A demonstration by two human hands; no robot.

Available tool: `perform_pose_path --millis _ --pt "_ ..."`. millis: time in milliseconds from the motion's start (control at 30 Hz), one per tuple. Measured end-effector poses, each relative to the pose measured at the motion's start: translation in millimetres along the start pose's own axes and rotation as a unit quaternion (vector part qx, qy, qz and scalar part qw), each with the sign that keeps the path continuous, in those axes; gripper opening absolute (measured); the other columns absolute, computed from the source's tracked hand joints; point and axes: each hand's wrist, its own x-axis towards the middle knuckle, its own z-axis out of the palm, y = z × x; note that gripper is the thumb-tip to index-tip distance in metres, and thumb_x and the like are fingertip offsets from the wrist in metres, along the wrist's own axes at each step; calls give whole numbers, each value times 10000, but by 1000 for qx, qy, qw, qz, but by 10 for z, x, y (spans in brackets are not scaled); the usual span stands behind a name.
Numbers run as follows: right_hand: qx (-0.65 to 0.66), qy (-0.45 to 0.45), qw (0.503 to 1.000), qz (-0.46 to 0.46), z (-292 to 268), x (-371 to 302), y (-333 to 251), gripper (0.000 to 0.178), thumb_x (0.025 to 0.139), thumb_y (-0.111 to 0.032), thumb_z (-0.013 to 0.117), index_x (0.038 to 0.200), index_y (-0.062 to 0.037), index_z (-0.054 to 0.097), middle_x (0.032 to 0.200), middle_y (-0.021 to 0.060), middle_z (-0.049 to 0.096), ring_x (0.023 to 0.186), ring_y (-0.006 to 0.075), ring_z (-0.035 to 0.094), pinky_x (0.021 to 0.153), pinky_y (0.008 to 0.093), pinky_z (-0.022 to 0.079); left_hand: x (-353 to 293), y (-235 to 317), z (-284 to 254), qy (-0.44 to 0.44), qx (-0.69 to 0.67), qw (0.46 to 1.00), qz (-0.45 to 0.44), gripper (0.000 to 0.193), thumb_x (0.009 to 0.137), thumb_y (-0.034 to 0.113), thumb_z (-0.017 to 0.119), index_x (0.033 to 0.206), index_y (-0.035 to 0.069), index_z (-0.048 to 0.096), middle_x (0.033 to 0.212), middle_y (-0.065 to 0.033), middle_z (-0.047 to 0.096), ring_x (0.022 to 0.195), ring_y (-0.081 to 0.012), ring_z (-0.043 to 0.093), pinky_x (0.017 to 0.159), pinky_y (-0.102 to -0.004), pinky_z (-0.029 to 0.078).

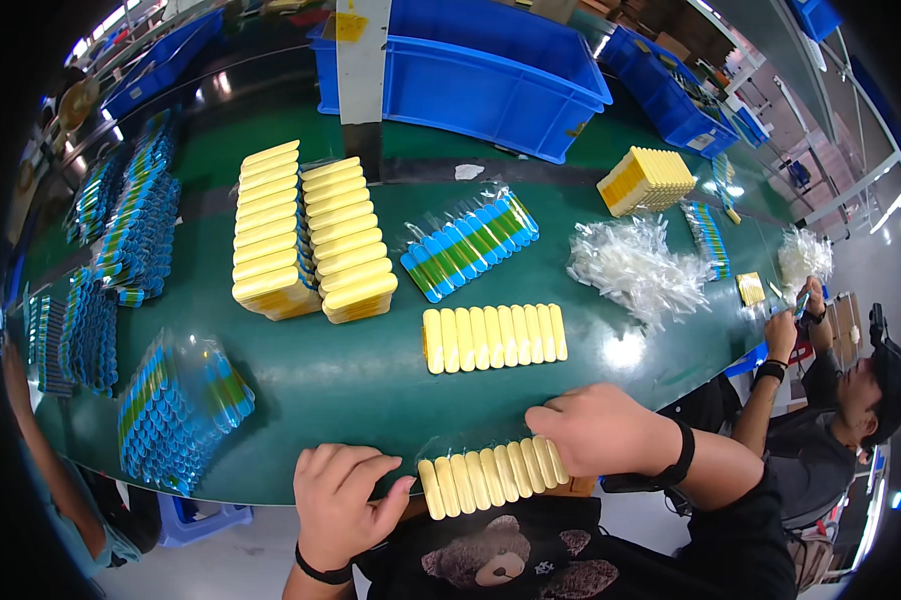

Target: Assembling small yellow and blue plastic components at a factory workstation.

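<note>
At the near left edge of the green table [300,390], the left hand [338,492] rests with fingers loosely curled, thumb touching the left end of a bagged row of yellow sticks [490,474]. At its right end, the right hand [600,430] grips the row, fingers closed over it.

There is a single view, taken from the person's head and looking steeply down and forward over the green tabletop [370,380]. It sits close above the hands: the left hand [342,492] and right hand [598,428] fill the lower middle, with forearms entering from the bottom edge. Beyond the hands the tabletop stretches away to blue bins [470,80] at the top. The fisheye lens bends the tabletop's near edge into a curve and darkens the corners. To the right of the hands, a co-worker [850,410] appears small at the rim.
</note>
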Motion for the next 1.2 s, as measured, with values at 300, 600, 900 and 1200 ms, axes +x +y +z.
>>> perform_pose_path --millis 300,600,900,1200 --pt "33 8 999 -8 48 42 17 117 878 -103 697 951 -75 610 752 137 675 725 407 706 629 527 550 -15 2 -7 1 10 1000 -6 250 757 230 927 949 146 791 954 16 734 847 -230 654 747 -395 443" --pt "56 -19 998 -4 -9 156 -54 86 963 -142 695 972 -78 639 793 133 719 756 400 730 646 527 562 -35 -4 3 7 9 1000 -11 244 747 218 923 939 143 792 945 17 737 839 -227 650 744 -397 434" --pt "84 -10 996 -22 63 227 -108 126 890 -110 707 988 -78 634 816 138 724 800 399 743 669 522 578 -32 -7 20 11 10 1000 -14 241 743 212 921 934 145 789 939 18 735 820 -226 647 731 -395 430" --pt "83 -13 995 -43 42 256 -91 161 839 -79 687 978 -70 606 800 130 690 789 406 726 670 520 580 -24 17 37 23 0 999 -25 216 730 171 879 903 116 761 901 -29 724 799 -275 626 751 -415 431"
